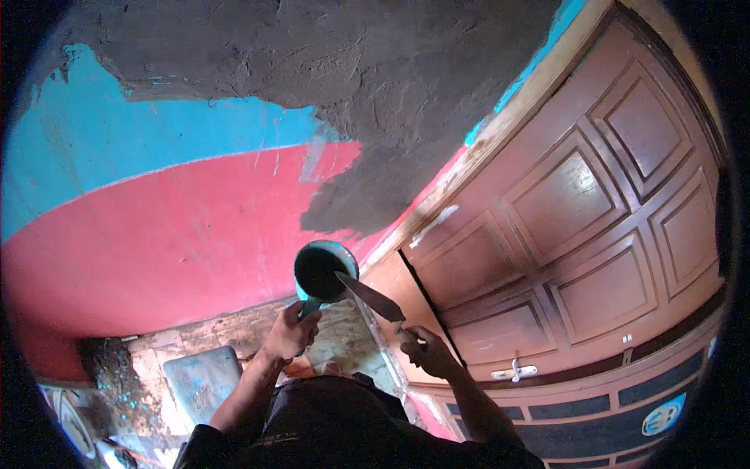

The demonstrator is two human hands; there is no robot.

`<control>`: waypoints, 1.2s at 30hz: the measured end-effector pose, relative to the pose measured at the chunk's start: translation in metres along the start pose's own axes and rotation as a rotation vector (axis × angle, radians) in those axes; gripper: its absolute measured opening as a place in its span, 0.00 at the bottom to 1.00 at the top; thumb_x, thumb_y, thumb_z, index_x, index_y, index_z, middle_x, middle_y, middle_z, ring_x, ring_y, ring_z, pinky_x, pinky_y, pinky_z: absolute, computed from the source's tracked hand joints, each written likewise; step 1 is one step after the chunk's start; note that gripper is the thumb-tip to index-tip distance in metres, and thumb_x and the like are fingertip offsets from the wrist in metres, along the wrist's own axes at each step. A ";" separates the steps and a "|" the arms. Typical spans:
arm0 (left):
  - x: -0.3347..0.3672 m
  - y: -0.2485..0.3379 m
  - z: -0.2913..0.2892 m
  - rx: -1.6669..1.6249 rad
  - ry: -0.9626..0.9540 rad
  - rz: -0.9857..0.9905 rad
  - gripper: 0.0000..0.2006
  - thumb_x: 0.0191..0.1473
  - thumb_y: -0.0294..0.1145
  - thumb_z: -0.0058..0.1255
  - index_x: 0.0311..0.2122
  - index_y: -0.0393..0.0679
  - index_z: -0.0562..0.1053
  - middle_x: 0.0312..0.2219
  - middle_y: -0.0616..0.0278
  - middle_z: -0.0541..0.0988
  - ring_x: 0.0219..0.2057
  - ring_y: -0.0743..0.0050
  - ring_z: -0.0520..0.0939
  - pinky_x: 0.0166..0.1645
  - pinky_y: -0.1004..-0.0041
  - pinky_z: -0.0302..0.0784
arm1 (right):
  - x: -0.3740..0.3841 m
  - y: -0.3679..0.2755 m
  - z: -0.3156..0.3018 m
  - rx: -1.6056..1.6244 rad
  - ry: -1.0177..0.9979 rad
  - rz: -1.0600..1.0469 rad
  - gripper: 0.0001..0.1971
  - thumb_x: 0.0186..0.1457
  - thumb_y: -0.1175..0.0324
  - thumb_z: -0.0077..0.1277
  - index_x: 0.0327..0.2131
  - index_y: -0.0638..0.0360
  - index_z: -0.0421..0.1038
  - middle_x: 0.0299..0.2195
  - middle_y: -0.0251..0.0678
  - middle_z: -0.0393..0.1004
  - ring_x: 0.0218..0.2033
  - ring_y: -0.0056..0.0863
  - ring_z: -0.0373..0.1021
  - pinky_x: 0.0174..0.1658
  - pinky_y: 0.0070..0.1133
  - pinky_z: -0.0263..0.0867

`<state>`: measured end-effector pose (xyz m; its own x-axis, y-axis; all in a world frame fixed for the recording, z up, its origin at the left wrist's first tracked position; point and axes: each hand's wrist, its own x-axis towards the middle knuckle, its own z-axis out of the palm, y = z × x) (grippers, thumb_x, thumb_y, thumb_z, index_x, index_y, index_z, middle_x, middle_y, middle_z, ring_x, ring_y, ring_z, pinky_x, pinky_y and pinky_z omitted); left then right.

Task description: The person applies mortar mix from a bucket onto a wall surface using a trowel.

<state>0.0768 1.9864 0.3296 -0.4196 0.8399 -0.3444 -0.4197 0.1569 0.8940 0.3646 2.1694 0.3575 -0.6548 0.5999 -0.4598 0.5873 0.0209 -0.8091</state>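
My left hand (291, 334) is closed round the short handle of a round dipper (348, 256), held out in front of the wall. Dark wet mortar (316, 270) shows inside it. In my right hand (430, 352) is a pointed trowel (375, 300), its handle gripped in my curled fingers. The trowel's tip reaches over the dipper's right side; whether it touches the mortar I cannot tell. Beyond them rises a wall with dark grey plaster (391, 102) spread roughly over its upper part. Blue paint (187, 133) and pink paint (180, 227) show below and left of the plaster.
A brown panelled door (562, 195) with a white handle (514, 372) stands at right, its wooden frame (488, 160) beside the plaster. A grey stool or box (201, 379) sits on the dirty tiled floor at lower left. Rubble (125, 375) lies near the wall's foot.
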 end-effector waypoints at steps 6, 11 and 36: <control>0.001 -0.012 -0.013 0.091 -0.018 0.046 0.11 0.63 0.38 0.54 0.40 0.41 0.71 0.19 0.70 0.71 0.18 0.84 0.69 0.21 0.74 0.63 | -0.012 -0.015 -0.046 -0.007 0.125 -0.161 0.27 0.47 0.69 0.71 0.46 0.60 0.65 0.31 0.36 0.75 0.24 0.21 0.71 0.26 0.21 0.69; -0.009 0.015 -0.009 0.253 -0.071 -0.017 0.12 0.62 0.36 0.56 0.46 0.41 0.72 0.22 0.69 0.74 0.21 0.82 0.72 0.24 0.74 0.67 | -0.022 -0.077 -0.075 -0.518 0.271 -0.442 0.22 0.56 0.56 0.63 0.46 0.63 0.71 0.36 0.44 0.77 0.38 0.34 0.75 0.45 0.29 0.69; -0.023 0.025 -0.013 1.031 -0.191 0.205 0.23 0.61 0.44 0.54 0.57 0.42 0.71 0.44 0.44 0.81 0.47 0.44 0.82 0.51 0.55 0.77 | 0.067 -0.226 -0.019 -1.322 -0.325 -0.536 0.11 0.57 0.66 0.53 0.41 0.60 0.77 0.30 0.54 0.78 0.35 0.52 0.77 0.41 0.40 0.70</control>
<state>0.0659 1.9642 0.3563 -0.2341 0.9537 -0.1891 0.5652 0.2917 0.7716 0.1970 2.2198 0.5169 -0.9019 0.0846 -0.4236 0.1259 0.9896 -0.0704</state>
